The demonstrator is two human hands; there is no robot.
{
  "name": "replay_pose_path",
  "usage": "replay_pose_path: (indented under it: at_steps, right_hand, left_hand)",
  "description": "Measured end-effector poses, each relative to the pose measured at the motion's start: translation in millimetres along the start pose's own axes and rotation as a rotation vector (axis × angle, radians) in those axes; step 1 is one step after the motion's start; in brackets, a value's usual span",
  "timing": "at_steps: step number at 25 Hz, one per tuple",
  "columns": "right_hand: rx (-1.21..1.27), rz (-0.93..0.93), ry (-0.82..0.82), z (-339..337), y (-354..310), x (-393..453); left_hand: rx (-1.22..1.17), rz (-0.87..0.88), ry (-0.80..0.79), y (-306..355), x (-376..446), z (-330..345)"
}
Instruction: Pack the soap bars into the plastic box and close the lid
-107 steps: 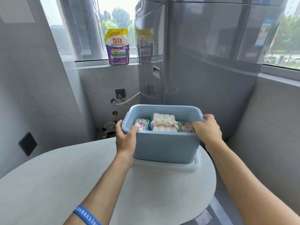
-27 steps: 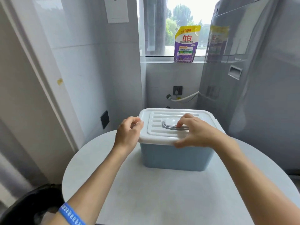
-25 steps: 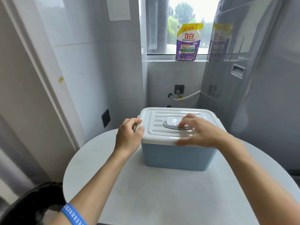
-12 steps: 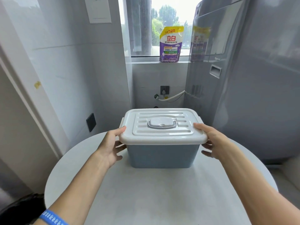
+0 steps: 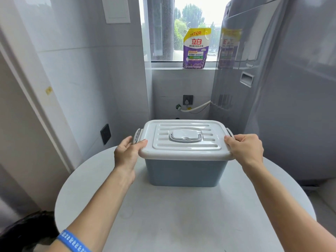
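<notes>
Lid point(image 5: 185, 140) edges gripped by both hands (table point(image 5: 181, 215) around box bare).

**Plastics, stone-look top and gloss panels**

The pale blue plastic box point(image 5: 185, 171) has smooth, matt walls. Its white ribbed plastic lid point(image 5: 185, 140) carries a soft sheen, as does the grey plastic handle point(image 5: 185, 138) lying flat in its recess. The round pale grey surface point(image 5: 181, 215) looks matt and faintly mottled, like stone. The tall grey appliance point(image 5: 272, 88) is glossy and mirror-like. The purple-and-yellow detergent pouch point(image 5: 196, 49) is shiny plastic film. The blue wristband point(image 5: 72, 241) looks rubbery.
</notes>
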State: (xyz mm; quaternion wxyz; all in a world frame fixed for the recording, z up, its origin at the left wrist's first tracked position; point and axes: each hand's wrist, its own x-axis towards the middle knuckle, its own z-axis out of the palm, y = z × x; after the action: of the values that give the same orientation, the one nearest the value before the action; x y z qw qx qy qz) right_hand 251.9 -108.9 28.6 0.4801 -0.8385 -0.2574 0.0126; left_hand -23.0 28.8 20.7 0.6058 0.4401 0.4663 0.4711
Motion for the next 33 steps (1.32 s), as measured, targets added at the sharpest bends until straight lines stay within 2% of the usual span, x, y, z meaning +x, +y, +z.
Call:
replay_pose_path:
  at_steps: [2, 7, 10, 12, 14, 16, 18, 23, 33]
  right_hand:
    - [0.020, 0.014, -0.007, 0, 1, 0]
    - [0.066, 0.002, -0.013, -1, 0, -2]
    - [0.046, -0.015, -0.012, -3, -3, -3]
    - [0.066, -0.003, -0.015, -2, -4, -7]
    - [0.252, 0.068, -0.091, 0, 0, -15]
    - [0.489, 0.221, -0.254, 4, 3, -25]
    - [0.555, 0.260, -0.347, 8, 8, -26]
    - [0.578, 0.264, -0.296, 24, -3, 5]
    - [0.564, 0.271, -0.320, 55, -12, 50]
  left_hand:
    - [0.038, 0.159, 0.046, -1, -2, 6]
    - [-0.048, 0.016, -0.126, 1, 4, 7]
    - [0.223, 0.200, -0.124, 0, 6, 7]
    - [0.263, 0.253, -0.139, 0, 1, 8]
    - [0.214, 0.180, -0.183, -2, -3, 5]
    - [0.134, 0.067, -0.257, -7, -5, 3]
    - [0.105, 0.035, -0.286, -11, -2, 4]
    - [0.120, 0.069, -0.271, -5, 29, 27]
    - [0.121, 0.048, -0.232, -1, 73, 55]
